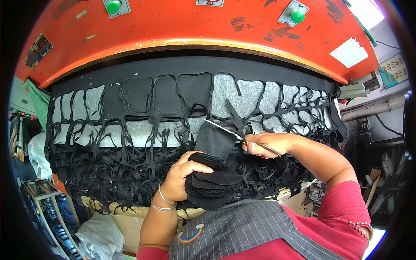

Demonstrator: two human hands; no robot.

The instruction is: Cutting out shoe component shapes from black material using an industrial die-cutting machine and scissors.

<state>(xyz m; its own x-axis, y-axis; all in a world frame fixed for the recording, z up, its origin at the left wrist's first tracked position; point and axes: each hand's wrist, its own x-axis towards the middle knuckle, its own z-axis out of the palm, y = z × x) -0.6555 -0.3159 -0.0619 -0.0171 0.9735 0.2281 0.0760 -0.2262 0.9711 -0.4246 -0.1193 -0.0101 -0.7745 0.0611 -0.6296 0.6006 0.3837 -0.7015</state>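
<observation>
My left hand (179, 177) is closed around a stack of cut black fabric pieces (212, 185), fanned out near my apron. One dark piece (212, 145) stands up from the top of the stack. My right hand (271, 145) grips a pair of scissors (223, 129), whose bright blade lies across the upper end of that piece. Under and around the scissors spreads a black sheet (173, 66), cut through into a web of thin strips. Whether the blades are closed on the material cannot be made out.
A red-orange machine (164, 24) with green buttons stands along the far side. Pale board (227, 89) shows through the sheet's cut-outs. Tangled black strips (117, 173) hang over the near edge. At lower left are a rack (47, 197) and a plastic bag (102, 236).
</observation>
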